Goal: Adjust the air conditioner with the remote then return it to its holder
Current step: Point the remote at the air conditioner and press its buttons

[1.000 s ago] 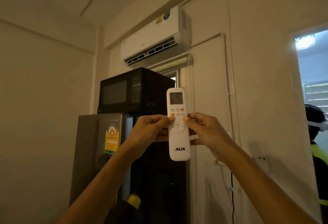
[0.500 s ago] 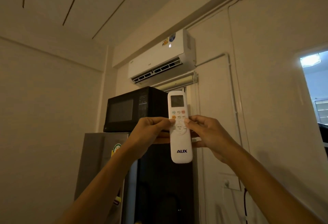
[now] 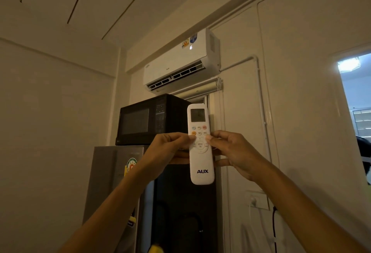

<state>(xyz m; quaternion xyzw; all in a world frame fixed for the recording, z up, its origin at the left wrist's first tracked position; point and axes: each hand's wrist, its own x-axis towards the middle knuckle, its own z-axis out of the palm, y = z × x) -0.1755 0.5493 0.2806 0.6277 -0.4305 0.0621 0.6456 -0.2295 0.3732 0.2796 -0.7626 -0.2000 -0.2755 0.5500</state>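
A white remote marked AUX stands upright at arm's length, its small screen at the top. My left hand grips its left side and my right hand grips its right side, both thumbs resting on the buttons near the round menu pad. High on the wall above hangs the white air conditioner, with a lit digit on its front panel and its louvre slots showing. No remote holder is in view.
A black microwave sits on a grey fridge straight ahead. A wall socket with a black cable is at the lower right. A bright doorway opens at the far right.
The view has tilted upward, so the air conditioner sits lower in frame. A lit digit now shows on its panel. Both hands keep the same grip on the remote.
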